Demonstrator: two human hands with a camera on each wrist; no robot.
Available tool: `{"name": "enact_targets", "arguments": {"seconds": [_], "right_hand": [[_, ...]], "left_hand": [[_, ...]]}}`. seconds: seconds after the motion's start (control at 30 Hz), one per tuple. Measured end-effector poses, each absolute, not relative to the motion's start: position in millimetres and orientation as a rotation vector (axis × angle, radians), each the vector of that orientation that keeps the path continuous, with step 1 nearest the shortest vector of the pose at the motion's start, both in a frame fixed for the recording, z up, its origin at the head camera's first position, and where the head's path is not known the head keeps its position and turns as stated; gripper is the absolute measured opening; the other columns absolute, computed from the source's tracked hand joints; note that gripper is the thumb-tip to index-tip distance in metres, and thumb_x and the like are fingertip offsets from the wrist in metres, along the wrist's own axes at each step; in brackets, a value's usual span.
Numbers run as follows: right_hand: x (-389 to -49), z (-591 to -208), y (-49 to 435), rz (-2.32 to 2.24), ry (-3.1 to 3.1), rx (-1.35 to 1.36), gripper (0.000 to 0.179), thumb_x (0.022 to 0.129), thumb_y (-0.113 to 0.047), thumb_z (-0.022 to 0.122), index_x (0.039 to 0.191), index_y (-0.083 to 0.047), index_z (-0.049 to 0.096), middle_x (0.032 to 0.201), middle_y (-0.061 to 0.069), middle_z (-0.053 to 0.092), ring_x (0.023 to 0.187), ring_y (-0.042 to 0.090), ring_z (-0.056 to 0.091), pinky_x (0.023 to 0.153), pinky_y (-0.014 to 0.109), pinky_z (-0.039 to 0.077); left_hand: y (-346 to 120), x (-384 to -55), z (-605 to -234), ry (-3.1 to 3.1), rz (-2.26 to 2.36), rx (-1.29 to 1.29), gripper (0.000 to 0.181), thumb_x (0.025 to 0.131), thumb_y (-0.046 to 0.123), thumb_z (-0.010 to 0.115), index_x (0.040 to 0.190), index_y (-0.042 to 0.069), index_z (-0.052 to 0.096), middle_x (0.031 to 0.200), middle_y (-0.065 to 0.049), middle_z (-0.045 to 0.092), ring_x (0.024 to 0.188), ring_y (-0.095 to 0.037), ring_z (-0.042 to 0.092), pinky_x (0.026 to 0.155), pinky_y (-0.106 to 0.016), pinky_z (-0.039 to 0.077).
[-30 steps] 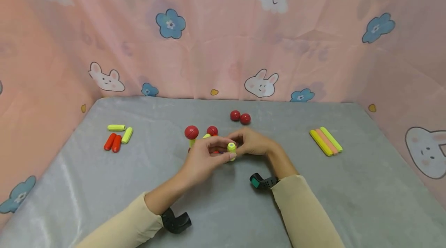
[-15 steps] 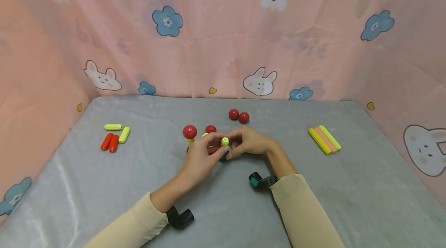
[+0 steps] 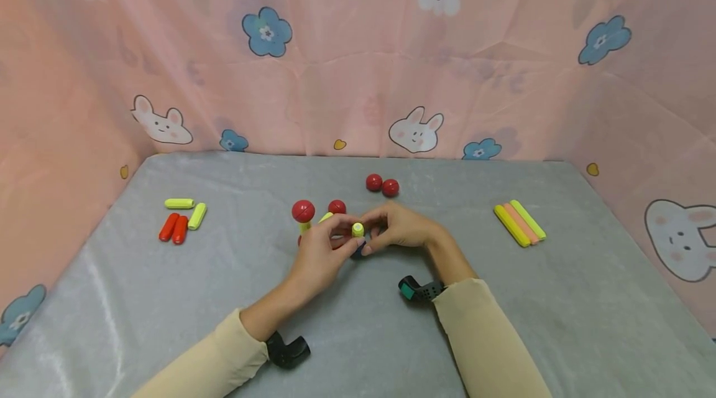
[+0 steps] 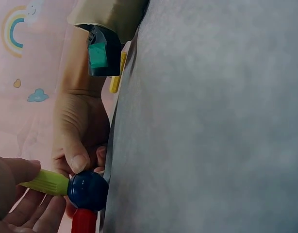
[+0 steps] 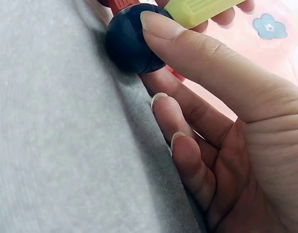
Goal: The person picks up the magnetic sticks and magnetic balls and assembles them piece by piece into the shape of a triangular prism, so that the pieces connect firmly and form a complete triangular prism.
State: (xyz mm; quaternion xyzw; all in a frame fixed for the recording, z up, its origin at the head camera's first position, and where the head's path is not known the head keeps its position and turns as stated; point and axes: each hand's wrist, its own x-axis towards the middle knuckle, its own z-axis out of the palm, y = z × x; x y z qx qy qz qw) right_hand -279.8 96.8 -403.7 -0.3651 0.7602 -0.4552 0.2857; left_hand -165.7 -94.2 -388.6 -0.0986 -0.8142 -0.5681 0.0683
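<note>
My left hand (image 3: 319, 255) pinches a ribbed yellow-green rod (image 4: 51, 182), which stands upright on a dark blue ball (image 4: 88, 191). The rod's end meets the ball in the left wrist view. My right hand (image 3: 405, 226) holds that blue ball (image 5: 129, 41) between thumb and fingers, low on the table. A red rod (image 4: 84, 221) joins the ball from the side. Behind my left hand, a red ball (image 3: 303, 211) tops an upright yellow-green rod (image 3: 304, 227). Another red ball (image 3: 337, 207) sits just beyond the fingers. My hands hide much of these joined pieces.
Two loose red balls (image 3: 383, 185) lie toward the back. On the left are two red rods (image 3: 174, 228) and two short yellow-green rods (image 3: 188, 210). Yellow, peach and yellow-green longer rods (image 3: 520, 223) lie side by side at right. A pink curtain (image 3: 335, 74) borders the grey-covered table (image 3: 559, 311).
My left hand has brought the yellow-green rod left and down onto the blue ball, turning it upright. My right hand has stayed nearly in place. The head view has shifted slightly.
</note>
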Motion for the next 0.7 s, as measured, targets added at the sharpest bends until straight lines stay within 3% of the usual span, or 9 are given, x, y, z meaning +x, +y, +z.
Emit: {"name": "enact_targets", "arguments": {"seconds": [0.47, 0.7], "right_hand": [[-281.4, -403.4, 98.5, -1.214, 2.045, -0.959, 0.034, 0.079, -0.009, 0.086, 0.111, -0.009, 0.075, 0.092, -0.001, 0.07, 0.071, 0.012, 0.059, 0.066, 0.024, 0.049], [-281.1, -405.3, 96.8, -1.199, 2.04, -0.974, 0.028, 0.082, -0.011, 0.083, 0.109, -0.01, 0.075, 0.095, 0.003, 0.071, 0.073, 0.016, 0.059, 0.067, 0.025, 0.05]], "left_hand": [[-95.1, -171.6, -388.7, -2.493, -1.686, -0.321, 0.03, 0.091, 0.008, 0.075, 0.12, 0.006, 0.068, 0.113, -0.008, 0.072, 0.106, -0.02, 0.071, 0.086, -0.027, 0.06], [-106.5, -156.3, -353.8, -2.708, -1.547, -0.368, 0.064, 0.085, 0.021, 0.083, 0.142, 0.009, 0.055, 0.139, -0.009, 0.063, 0.124, -0.026, 0.065, 0.101, -0.041, 0.055]]}}
